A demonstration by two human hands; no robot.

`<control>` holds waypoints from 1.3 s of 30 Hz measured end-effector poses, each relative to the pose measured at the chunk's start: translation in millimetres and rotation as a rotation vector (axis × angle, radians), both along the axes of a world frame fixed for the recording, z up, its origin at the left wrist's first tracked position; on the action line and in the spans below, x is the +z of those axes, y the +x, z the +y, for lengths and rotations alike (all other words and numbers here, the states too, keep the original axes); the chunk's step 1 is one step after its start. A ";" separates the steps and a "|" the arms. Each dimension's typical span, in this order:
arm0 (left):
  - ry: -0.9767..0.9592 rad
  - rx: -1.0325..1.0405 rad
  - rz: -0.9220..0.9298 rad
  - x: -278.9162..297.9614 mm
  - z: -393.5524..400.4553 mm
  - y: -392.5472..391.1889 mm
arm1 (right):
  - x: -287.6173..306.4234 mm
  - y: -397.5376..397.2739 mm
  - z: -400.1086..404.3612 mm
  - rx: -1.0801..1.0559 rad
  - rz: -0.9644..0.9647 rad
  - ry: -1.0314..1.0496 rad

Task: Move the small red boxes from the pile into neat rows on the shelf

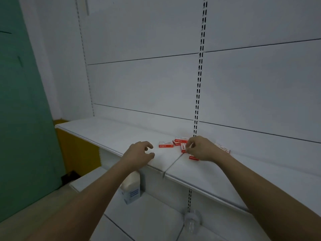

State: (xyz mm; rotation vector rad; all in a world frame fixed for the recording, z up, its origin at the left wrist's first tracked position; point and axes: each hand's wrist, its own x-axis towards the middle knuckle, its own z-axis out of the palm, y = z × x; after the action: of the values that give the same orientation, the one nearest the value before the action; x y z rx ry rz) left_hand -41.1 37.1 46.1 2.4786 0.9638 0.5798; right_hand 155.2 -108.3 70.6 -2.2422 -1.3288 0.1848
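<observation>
Several small red boxes point(180, 144) lie in a loose pile on the white shelf point(104, 134), toward its far edge, one box point(166, 144) apart to the left. The right hand point(199, 148) pinches a box at the pile's near side; the left hand point(140, 152) hovers empty, fingers curled loosely. The boxes look light, stiff cardboard, likely best pinched across the short sides, though they may slide on the smooth shelf.

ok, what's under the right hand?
Red boxes from the pile on the shelf: one pinched in the right hand's fingers, another poking out below the wrist. Whatever else lies beneath the palm is covered.
</observation>
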 end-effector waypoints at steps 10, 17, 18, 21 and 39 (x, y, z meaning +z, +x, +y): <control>-0.087 -0.288 -0.031 -32.5 119.5 85.9 | -38.2 61.5 97.5 -0.351 -0.088 0.038; -0.059 -0.524 -0.020 -48.5 164.2 149.7 | -52.8 94.8 126.2 -0.258 0.065 -0.034; -0.067 -0.559 -0.014 -46.7 171.3 154.8 | -52.8 95.9 125.6 -0.259 0.109 -0.022; -0.085 -0.626 -0.001 -43.9 188.4 163.5 | -56.4 98.0 125.4 -0.278 0.063 -0.023; -0.137 -0.629 -0.561 -33.8 204.9 164.0 | -54.9 88.2 125.5 -0.361 -0.075 0.278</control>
State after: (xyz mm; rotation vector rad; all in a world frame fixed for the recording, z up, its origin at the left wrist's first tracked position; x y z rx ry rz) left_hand 122.9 242.1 12.3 2.1328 0.0022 0.8713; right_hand 243.4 17.2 15.7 -2.2167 -0.8982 -0.2024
